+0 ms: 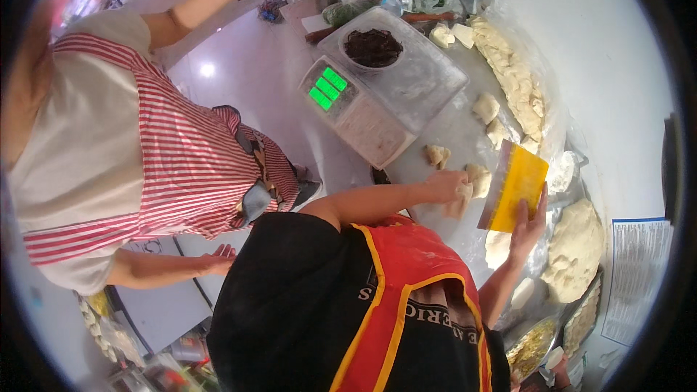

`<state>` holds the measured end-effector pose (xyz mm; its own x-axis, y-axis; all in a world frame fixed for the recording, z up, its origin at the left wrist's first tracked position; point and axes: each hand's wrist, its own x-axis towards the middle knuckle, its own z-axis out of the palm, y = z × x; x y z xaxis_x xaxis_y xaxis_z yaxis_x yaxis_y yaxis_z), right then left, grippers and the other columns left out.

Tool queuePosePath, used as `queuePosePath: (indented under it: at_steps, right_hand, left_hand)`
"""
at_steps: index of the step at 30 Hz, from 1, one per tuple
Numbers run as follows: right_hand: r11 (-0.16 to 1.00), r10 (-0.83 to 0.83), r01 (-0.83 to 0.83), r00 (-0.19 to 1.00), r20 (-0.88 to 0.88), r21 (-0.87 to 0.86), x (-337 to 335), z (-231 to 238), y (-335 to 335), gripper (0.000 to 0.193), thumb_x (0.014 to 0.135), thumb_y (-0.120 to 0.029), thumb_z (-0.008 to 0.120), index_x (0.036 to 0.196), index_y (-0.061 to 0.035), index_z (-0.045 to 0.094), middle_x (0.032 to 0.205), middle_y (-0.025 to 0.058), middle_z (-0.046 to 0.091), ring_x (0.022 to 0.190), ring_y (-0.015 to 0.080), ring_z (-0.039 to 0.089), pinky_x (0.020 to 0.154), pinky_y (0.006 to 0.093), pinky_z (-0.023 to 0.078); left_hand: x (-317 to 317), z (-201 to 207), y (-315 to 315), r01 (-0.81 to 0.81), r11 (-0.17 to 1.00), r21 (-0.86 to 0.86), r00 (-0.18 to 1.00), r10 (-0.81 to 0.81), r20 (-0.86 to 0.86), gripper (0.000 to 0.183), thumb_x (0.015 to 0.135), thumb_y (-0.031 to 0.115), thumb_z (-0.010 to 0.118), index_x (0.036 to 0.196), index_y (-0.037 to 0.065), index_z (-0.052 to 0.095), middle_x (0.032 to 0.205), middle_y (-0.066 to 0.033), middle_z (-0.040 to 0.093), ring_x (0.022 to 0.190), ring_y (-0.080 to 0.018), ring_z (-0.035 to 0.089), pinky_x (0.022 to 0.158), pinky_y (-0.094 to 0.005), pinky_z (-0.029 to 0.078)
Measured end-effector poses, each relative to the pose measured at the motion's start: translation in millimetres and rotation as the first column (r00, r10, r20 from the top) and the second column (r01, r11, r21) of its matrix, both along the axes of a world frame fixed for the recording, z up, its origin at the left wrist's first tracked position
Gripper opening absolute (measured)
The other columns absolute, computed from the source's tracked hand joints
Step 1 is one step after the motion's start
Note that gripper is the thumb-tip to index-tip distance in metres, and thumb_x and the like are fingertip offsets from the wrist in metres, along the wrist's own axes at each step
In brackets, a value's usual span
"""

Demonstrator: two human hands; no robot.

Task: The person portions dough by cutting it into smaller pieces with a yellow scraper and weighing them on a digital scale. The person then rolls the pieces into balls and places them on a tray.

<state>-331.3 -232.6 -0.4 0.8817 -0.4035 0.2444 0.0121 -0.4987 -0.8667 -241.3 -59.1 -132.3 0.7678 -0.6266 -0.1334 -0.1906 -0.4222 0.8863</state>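
Note:
My left hand (444,186) is closed on a small piece of dough (457,205) above the work table. To its right, my right hand (528,223) grips a yellow dough scraper (520,181), thumb on its face, metal edge toward the left. Between the hands sits a cut lump of dough (478,180), and a smaller lump (437,155) lies just beyond my left hand. Farther off are two more lumps, one of them pale and squarish (486,107). A long strip of dough (512,72) stretches along the far right, and a large dough slab (575,250) rests right of my right hand.
A scale (370,125) with a lit green display stands ahead, carrying a clear tray (435,76) and a bowl of dark filling (372,49). A co-worker in a striped apron (181,152) stands at left. Bags and boxes crowd the far end; a foil-like golden tray (534,352) is lower right.

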Motion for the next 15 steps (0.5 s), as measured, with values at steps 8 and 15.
queuePosePath:
  at_steps: [8,15]
  right_hand:
    - [0.999,0.014,-0.012,0.999,-0.037,0.050,-2,1,1,0.051,0.091,-0.001,0.048,0.140,0.0008,0.035,0.134,0.0168,0.047,0.117,0.0210,0.049,0.097,0.0301,0.039]
    - [0.998,0.020,-0.017,0.999,-0.044,0.056,-2,-2,-6,0.052,0.090,-0.001,0.048,0.141,-0.0005,0.035,0.133,0.0168,0.048,0.116,0.0206,0.050,0.096,0.0301,0.040]
  left_hand:
    - [-9,-60,-7,0.065,0.988,0.138,0.998,-0.064,-0.009,0.043,0.072,0.017,0.065,0.113,0.009,0.057,0.101,-0.0157,0.065,0.097,-0.0334,0.062,0.082,-0.0429,0.048]
    - [-16,-28,-22,0.174,0.819,0.547,0.875,-0.384,0.295,0.015,0.078,0.019,0.060,0.086,0.010,0.070,0.084,-0.0101,0.069,0.082,-0.0272,0.068,0.065,-0.0427,0.052]
